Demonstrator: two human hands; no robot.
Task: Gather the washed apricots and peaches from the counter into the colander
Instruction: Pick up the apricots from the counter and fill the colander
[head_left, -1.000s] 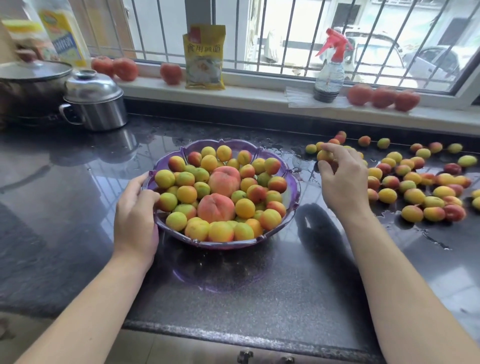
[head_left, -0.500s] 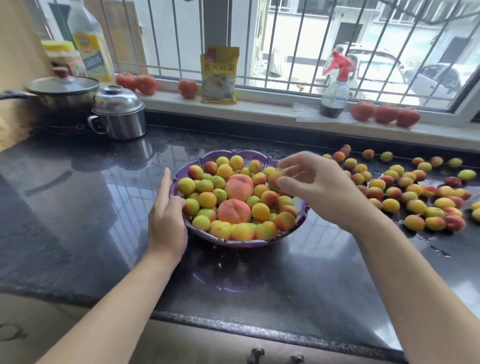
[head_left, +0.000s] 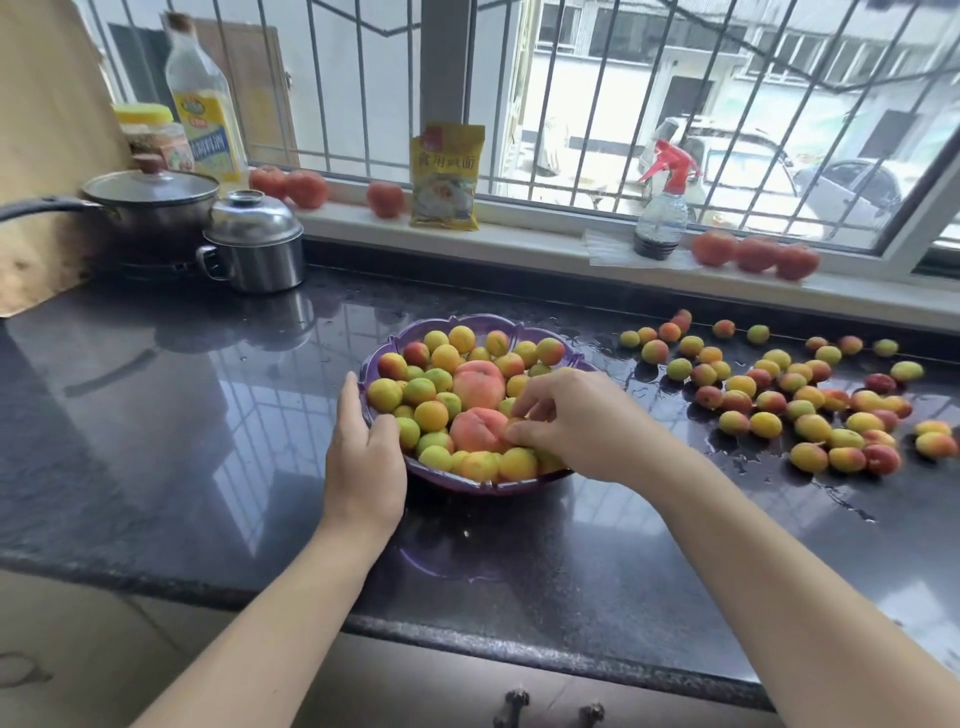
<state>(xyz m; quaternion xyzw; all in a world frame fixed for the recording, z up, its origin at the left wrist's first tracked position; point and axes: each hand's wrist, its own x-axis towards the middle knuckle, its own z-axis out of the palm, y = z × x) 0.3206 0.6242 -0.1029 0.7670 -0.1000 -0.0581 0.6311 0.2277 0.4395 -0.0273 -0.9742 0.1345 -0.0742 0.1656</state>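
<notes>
A purple colander stands mid-counter, heaped with apricots and two peaches. My left hand rests against its left rim, fingers straight along the outside and thumb over the edge. My right hand is low over the fruit heap at the colander's right side, fingertips curled and pinching a small apricot beside the near peach. Several loose apricots lie spread on the wet dark counter to the right.
A lidded steel pot and a lidded pan sit at the back left. On the sill stand an oil bottle, a yellow packet, a spray bottle and tomatoes. The counter's front edge is near.
My right hand took an apricot from the loose pile on the right, carried it left and lowered it onto the heap in the colander. My left hand stayed on the rim.
</notes>
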